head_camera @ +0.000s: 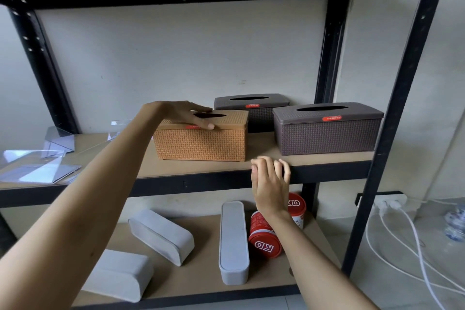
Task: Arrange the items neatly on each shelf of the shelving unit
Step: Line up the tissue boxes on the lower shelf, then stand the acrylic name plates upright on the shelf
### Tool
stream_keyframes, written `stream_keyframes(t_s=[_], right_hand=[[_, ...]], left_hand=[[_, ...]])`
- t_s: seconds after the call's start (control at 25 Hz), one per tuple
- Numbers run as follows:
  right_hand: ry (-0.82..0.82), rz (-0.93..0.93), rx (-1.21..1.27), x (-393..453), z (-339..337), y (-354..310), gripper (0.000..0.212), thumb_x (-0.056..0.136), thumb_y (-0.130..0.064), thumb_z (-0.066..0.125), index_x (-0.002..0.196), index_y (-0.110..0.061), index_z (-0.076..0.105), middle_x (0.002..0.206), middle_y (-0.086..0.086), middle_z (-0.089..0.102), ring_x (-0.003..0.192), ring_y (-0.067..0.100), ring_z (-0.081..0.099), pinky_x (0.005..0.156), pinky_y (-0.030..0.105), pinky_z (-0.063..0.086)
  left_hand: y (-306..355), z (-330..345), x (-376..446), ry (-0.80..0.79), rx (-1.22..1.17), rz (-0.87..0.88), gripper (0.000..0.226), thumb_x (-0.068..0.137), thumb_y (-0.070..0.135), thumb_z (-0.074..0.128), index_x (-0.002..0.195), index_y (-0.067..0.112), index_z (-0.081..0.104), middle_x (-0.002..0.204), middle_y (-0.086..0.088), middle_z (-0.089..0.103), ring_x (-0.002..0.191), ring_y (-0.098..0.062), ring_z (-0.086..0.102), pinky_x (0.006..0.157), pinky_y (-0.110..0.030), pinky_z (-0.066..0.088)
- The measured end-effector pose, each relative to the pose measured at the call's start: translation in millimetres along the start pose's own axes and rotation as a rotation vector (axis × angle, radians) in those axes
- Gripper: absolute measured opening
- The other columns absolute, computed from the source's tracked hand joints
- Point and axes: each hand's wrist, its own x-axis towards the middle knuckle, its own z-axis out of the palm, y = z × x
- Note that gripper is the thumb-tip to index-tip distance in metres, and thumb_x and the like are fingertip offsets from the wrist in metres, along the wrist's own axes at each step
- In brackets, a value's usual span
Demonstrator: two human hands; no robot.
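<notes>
An orange woven tissue box [201, 142] stands near the front of the middle shelf [327, 161]. My left hand [187, 114] lies over its lid, fingers across the top and thumb on the front rim. Two dark brown tissue boxes stand to the right, one at the front [327, 131] and one further back [251, 106]. My right hand [270, 181] hovers at the shelf's front edge with relaxed fingers, holding nothing.
Clear acrylic stands [40, 161] lie at the left of the middle shelf. The lower shelf holds three grey oblong boxes [234, 241] and two red tins [264, 239]. Black uprights [400, 108] frame the unit. White cables [402, 241] trail on the floor at the right.
</notes>
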Motion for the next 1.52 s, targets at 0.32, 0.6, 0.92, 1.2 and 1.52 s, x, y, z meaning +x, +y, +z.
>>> stream_keyframes(t_s=[0.32, 0.6, 0.92, 1.2, 1.52], right_hand=[[-0.021, 0.012, 0.008, 1.1, -4.3, -1.4, 0.033, 0.098, -0.027, 0.035, 0.097, -0.016, 0.067, 0.1, 0.0, 0.068, 0.092, 0.02, 0.064, 0.1, 0.035, 0.032], [-0.027, 0.001, 0.017, 1.9, -9.5, -1.6, 0.032, 0.097, -0.026, 0.036, 0.097, -0.016, 0.067, 0.099, 0.0, 0.068, 0.092, 0.019, 0.064, 0.1, 0.034, 0.032], [-0.057, 0.002, 0.012, 2.6, -11.5, -1.9, 0.033, 0.097, -0.026, 0.035, 0.099, -0.016, 0.067, 0.1, 0.0, 0.068, 0.094, 0.019, 0.064, 0.102, 0.035, 0.031], [-0.056, 0.106, 0.085, 4.9, -17.1, -17.2, 0.024, 0.093, -0.017, 0.04, 0.096, -0.014, 0.064, 0.094, 0.002, 0.065, 0.091, 0.021, 0.061, 0.103, 0.041, 0.036], [0.049, -0.23, 0.502, 38.3, -14.3, -141.7, 0.018, 0.083, -0.006, 0.047, 0.087, -0.008, 0.064, 0.096, 0.007, 0.062, 0.087, 0.021, 0.052, 0.081, 0.034, 0.038]], left_hand=[[12.0, 15.3, -3.0, 0.13, -0.025, -0.02, 0.123, 0.039, 0.095, 0.039, 0.146, 0.035, 0.028, 0.153, 0.0, 0.03, 0.14, -0.025, 0.028, 0.11, -0.049, 0.024], [20.8, 21.0, -3.6, 0.2, -0.04, -0.008, 0.111, 0.051, 0.088, 0.045, 0.144, 0.028, 0.036, 0.143, -0.006, 0.044, 0.129, -0.027, 0.042, 0.099, -0.039, 0.035], [18.1, 24.2, -8.4, 0.222, -0.053, 0.02, 0.131, 0.036, 0.1, 0.037, 0.144, 0.027, 0.034, 0.142, -0.006, 0.045, 0.125, -0.027, 0.044, 0.103, -0.046, 0.04], [-11.6, 32.6, -46.6, 0.585, -0.213, -0.028, 0.084, 0.078, 0.08, 0.03, 0.141, 0.026, 0.04, 0.147, -0.012, 0.037, 0.131, -0.031, 0.041, 0.108, -0.053, 0.033], [-87.3, 64.0, -105.3, 0.885, -0.246, -0.252, 0.026, 0.095, 0.019, 0.045, 0.104, 0.013, 0.068, 0.109, -0.01, 0.069, 0.094, -0.028, 0.064, 0.078, -0.033, 0.051]])
